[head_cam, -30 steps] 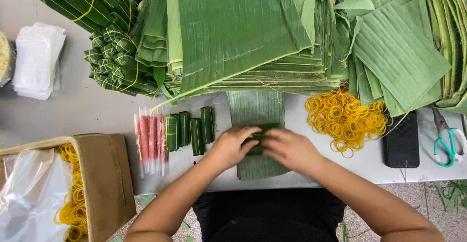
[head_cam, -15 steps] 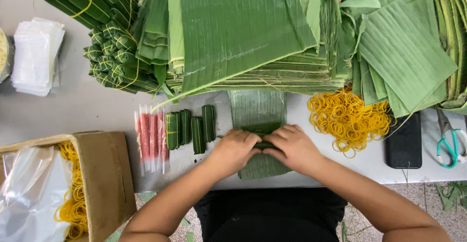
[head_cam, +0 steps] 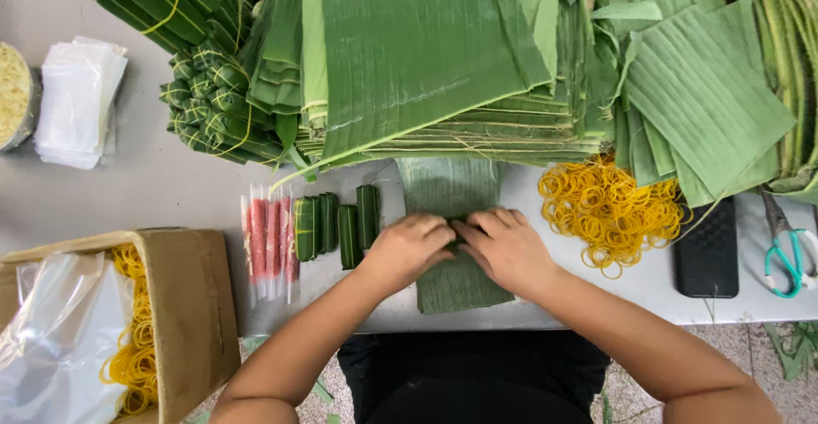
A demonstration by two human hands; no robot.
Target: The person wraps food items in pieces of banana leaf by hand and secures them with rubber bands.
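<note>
Left hand (head_cam: 409,249) and right hand (head_cam: 504,249) meet over banana leaf strip (head_cam: 454,245) at tabletop (head_cam: 153,190) near edge; fingers curled, pressing fold in leaf. Wrapped green rolls (head_cam: 336,224) just left. Rubber band pile (head_cam: 609,211) right. Leaf stack (head_cam: 426,57) beyond.

Leaf strip (head_cam: 449,219) is laid on table (head_cam: 153,185), under both hands. Wrapped rolls (head_cam: 336,224) are lined up left of it, rubber bands (head_cam: 609,211) right, stacked leaves (head_cam: 426,49) behind. Cardboard box (head_cam: 196,305) is set far left, scissors (head_cam: 788,258) far right.
</note>
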